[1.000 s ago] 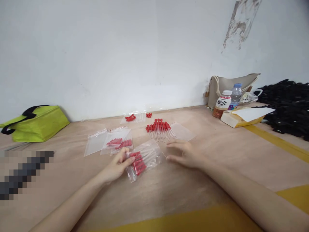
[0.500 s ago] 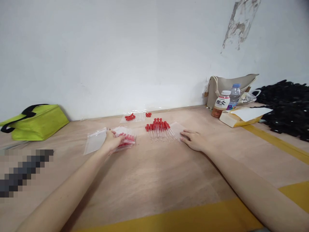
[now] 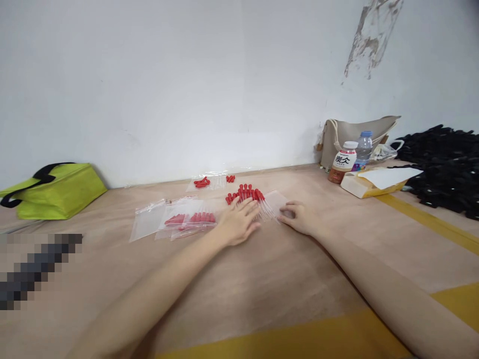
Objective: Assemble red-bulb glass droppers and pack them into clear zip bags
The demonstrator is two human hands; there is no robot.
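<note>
My left hand [image 3: 239, 223] reaches over a bunch of droppers with red bulbs [image 3: 245, 192] and thin clear stems. Its fingers are stretched out and cover part of the stems. Beyond the bunch's right side, my right hand [image 3: 301, 218] rests on the table with its fingers apart, touching the edge of a clear plastic bag [image 3: 275, 199]. Clear zip bags with red-bulbed pieces inside [image 3: 202, 218] lie overlapping to the left of my left hand. A flat zip bag [image 3: 147, 221] sticks out at their left.
Loose red bulbs [image 3: 202, 182] lie on clear plastic near the wall. A lime-green bag [image 3: 71, 194] stands at the left. On the right are a drink bottle [image 3: 343, 162], a water bottle [image 3: 364, 149], an opened carton [image 3: 368, 185], a beige bag [image 3: 359, 128] and a black heap [image 3: 441, 164].
My left hand has let go of the filled zip bag and moved right, onto the droppers. The filled bags now lie flat on the table. My right hand's fingers have curled slightly.
</note>
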